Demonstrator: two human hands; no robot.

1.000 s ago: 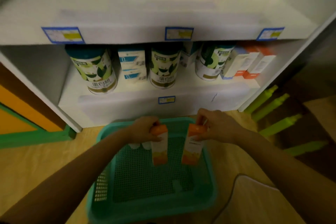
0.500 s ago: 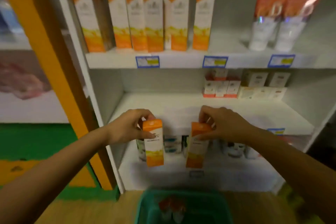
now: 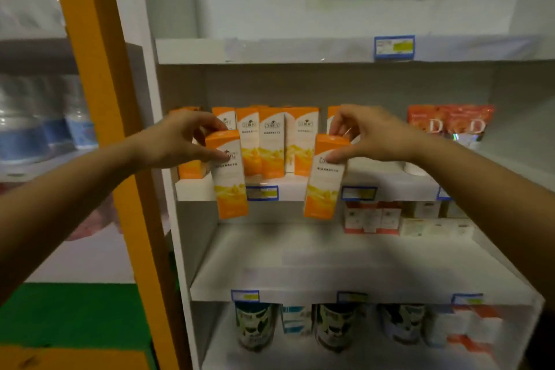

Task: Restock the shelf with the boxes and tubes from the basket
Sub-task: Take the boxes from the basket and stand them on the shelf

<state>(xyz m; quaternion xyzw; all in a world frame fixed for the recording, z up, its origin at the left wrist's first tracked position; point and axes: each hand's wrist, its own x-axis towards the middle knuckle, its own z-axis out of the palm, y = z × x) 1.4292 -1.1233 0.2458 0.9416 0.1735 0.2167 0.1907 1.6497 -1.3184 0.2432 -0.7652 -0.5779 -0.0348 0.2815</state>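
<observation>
My left hand (image 3: 177,141) grips the top of an orange-and-white box (image 3: 228,177), which hangs upright in front of the shelf edge (image 3: 300,186). A second matching box (image 3: 325,180), slightly tilted, is pinched at its top by my right hand (image 3: 369,135). Both boxes hang just in front of a row of the same orange boxes (image 3: 271,141) standing on that shelf. The basket is out of view.
Red-topped tubes (image 3: 450,123) stand at the right of the same shelf. Small white and red boxes (image 3: 372,218) sit at the back of the shelf below. Tins (image 3: 255,324) fill the lowest shelf. An orange post (image 3: 99,99) borders the unit on the left.
Both hands have lifted their boxes from over the basket up to the shelf with the orange boxes. The view has risen and the basket has dropped out of sight.
</observation>
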